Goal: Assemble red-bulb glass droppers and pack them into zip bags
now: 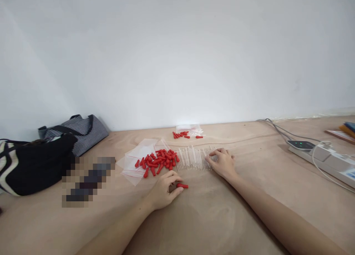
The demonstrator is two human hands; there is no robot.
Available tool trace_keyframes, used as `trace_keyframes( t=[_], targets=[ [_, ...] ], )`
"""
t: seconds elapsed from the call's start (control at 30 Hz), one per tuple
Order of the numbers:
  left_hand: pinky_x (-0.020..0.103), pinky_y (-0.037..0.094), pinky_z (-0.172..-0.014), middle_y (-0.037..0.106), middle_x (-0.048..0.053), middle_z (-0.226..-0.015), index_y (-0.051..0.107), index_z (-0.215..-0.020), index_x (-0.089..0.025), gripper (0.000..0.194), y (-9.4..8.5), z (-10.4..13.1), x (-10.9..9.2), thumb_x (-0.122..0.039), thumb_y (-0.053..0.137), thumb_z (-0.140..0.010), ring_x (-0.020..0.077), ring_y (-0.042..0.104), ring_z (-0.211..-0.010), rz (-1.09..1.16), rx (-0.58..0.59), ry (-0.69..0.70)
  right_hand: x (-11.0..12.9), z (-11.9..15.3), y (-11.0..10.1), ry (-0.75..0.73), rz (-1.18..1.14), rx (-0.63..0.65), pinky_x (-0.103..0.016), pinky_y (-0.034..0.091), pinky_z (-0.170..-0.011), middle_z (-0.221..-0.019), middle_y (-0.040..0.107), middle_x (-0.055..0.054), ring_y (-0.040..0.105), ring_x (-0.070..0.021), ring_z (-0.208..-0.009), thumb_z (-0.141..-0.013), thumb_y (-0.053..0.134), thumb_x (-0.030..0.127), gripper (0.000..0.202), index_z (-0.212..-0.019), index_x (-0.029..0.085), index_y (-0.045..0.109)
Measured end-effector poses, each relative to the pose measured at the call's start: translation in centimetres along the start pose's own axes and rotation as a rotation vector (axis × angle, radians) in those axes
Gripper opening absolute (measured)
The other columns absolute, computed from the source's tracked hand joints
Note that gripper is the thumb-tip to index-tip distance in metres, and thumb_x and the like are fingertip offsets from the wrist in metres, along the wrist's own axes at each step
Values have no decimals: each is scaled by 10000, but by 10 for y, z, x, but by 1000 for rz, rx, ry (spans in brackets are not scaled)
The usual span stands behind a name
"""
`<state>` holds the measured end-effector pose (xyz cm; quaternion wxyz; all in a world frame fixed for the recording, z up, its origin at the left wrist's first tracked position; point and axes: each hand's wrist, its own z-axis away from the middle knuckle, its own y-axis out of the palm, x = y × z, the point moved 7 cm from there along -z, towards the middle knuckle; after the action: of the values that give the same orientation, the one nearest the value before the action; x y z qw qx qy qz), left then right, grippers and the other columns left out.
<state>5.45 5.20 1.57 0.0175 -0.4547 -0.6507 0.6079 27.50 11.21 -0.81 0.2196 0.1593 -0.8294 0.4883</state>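
Left grip [164, 191] is clamping one red bulb [183, 186] between thumb and finger, over the near part of the counter [210, 218]. Right grip [224, 164] is reaching its fingers onto the right end of a row of clear tubes [192, 159]; whether it is pinching one cannot be told. Heaped red bulbs [159, 168] are lying at the row's left end, partly on clear plastic bags [135, 178].
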Motion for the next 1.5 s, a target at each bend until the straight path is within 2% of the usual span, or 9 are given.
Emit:
trace_keyframes(
  t=[0.13,0.33,0.53,0.77,0.87,1.03,1.23,1.4,1.5],
  targets=[
    [221,405,-574,557,29,-771,613,-775,-166,107,0,-2,4,-202,514,-756,115,504,-634,12,-35,-26,7,-5,7,45,60,19,-428,271,-789,-903,541,-76,444,-252,-911,-635,586,472,272,-714,220,650],
    [217,411,-564,542,13,-738,591,-776,-174,89,-2,-4,12,-187,509,-742,109,492,-616,42,-96,-86,11,-10,12,70,124,63,-458,269,-782,-885,537,-118,428,-292,-945,-684,540,446,278,-687,191,651],
    [233,442,-564,557,-2,-737,541,-876,-177,186,-3,-3,22,-192,561,-692,107,504,-588,140,-180,-150,19,-8,12,18,180,54,-464,274,-751,-857,550,-149,432,-313,-929,-718,510,389,272,-640,178,662],
    [237,458,-580,557,7,-757,522,-914,-168,212,-1,-3,24,-179,530,-702,105,511,-604,148,-162,-141,24,-6,14,-20,281,25,-425,295,-704,-848,564,-155,448,-287,-875,-750,463,305,258,-664,165,662],
    [242,462,-592,558,15,-757,523,-914,-166,203,0,-4,25,-179,516,-711,113,517,-629,130,-167,-120,23,-7,14,6,252,53,-424,281,-707,-886,560,-167,442,-301,-897,-771,443,303,265,-713,155,655],
    [242,458,-592,558,13,-751,538,-912,-173,198,-1,-3,24,-189,511,-717,117,516,-631,111,-167,-122,24,-2,-1,26,51,-28,-396,257,-729,-893,583,-113,449,-265,-888,-798,413,325,239,-774,179,601],
    [253,435,-630,575,35,-807,628,-865,-188,170,-1,-6,12,-215,530,-729,141,533,-691,11,-97,-82,37,31,-10,-234,-179,78,-387,225,-809,-782,618,-28,496,-193,-806,-813,399,296,186,-765,215,559],
    [275,423,-665,579,34,-814,662,-858,-214,169,7,-10,14,-244,541,-745,160,541,-721,-19,-85,-140,53,55,-4,-436,-173,228,-391,232,-816,-786,612,-52,495,-201,-815,-829,372,229,262,-1004,243,568],
    [296,412,-686,582,37,-783,660,-782,-201,138,10,-12,14,-222,527,-753,178,534,-749,-39,-111,-157,60,58,-2,-463,-152,258,-394,225,-824,-808,609,-47,495,-191,-825,-838,337,192,274,-927,247,590]
  ],
)
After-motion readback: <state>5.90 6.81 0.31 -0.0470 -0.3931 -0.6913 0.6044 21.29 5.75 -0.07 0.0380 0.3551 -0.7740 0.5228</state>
